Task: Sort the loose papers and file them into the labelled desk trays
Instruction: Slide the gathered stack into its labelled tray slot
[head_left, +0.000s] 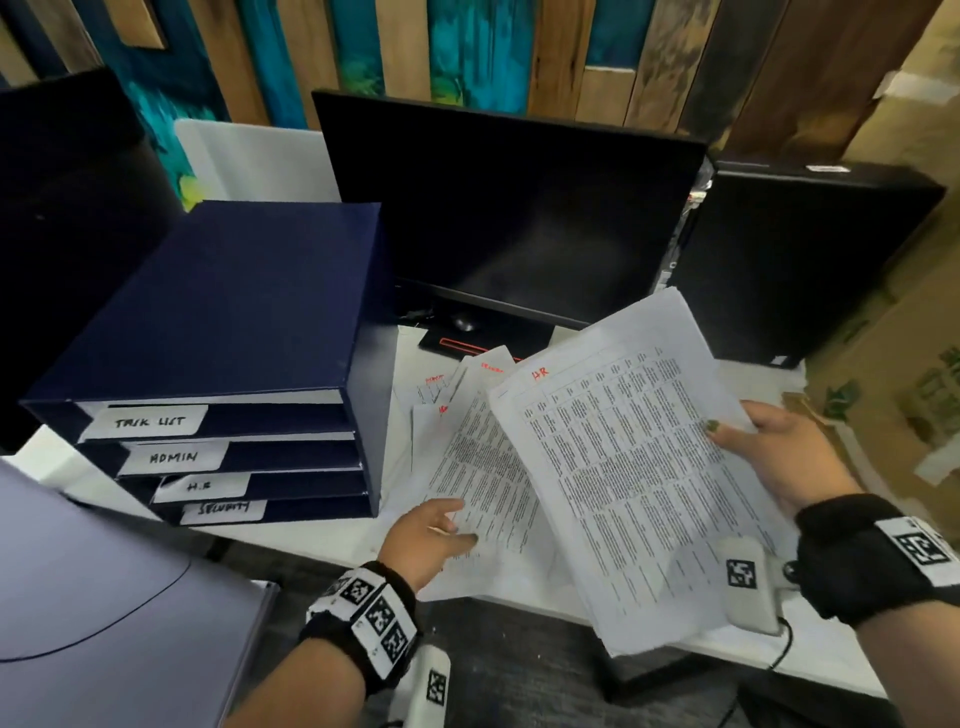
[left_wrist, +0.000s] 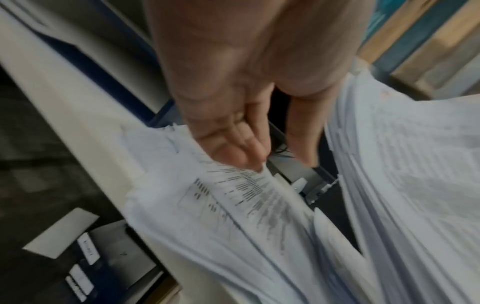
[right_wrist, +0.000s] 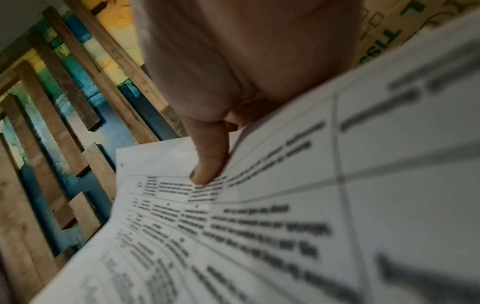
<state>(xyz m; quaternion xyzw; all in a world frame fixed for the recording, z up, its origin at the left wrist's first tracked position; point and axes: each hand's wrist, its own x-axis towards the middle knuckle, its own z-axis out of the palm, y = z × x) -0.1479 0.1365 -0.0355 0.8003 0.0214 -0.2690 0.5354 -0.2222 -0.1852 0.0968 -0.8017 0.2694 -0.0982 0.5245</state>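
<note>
A dark blue tray unit (head_left: 234, 312) stands at the left of the desk, its slots labelled TASK LIST, ADMIN, H.R (head_left: 200, 487) and SECURITY. My right hand (head_left: 737, 436) holds a stack of printed papers (head_left: 623, 467) above the desk, thumb on top; the top sheet is marked "HR" in red. In the right wrist view the thumb (right_wrist: 205, 174) presses on the stack (right_wrist: 285, 205). My left hand (head_left: 457, 522) lies with straight fingers on a loose printed sheet (head_left: 483, 457) near the desk's front edge. In the left wrist view its fingers (left_wrist: 241, 152) touch that sheet's edge (left_wrist: 233, 205), thumb apart.
More loose papers with red marks (head_left: 441, 384) lie between the trays and the monitor stand. A black monitor (head_left: 509, 208) and a black PC case (head_left: 800, 260) stand behind. Cardboard boxes (head_left: 909, 389) fill the right. A grey surface (head_left: 104, 597) sits lower left.
</note>
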